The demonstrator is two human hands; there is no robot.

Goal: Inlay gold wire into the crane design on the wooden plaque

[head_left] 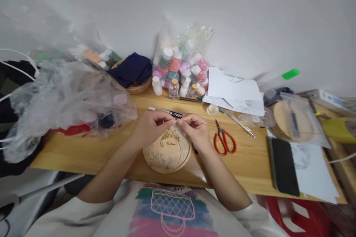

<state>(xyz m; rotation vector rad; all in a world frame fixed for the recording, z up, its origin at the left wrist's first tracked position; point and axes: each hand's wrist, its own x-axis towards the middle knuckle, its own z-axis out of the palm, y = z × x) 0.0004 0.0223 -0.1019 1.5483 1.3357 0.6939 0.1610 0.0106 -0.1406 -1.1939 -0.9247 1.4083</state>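
A round wooden disc (167,153) with a gold wire design lies on the wooden table (250,163) right in front of me. My left hand (151,126) is closed in a pinch at the disc's top edge. Opposite it, my right hand (196,130) is also pinched, holding a thin gold wire (207,124) that runs off to the right. The fingertips of both hands almost meet above the design. A tube of B-7000 glue (171,113) lies just behind the hands.
Red scissors (224,141), tweezers (240,123) and a small dish (213,109) lie right of the hands. A bag of bead bottles (180,63), loose papers (235,92), a big plastic bag (63,96), a black phone (283,166) and another bagged wooden disc (292,120) crowd the table.
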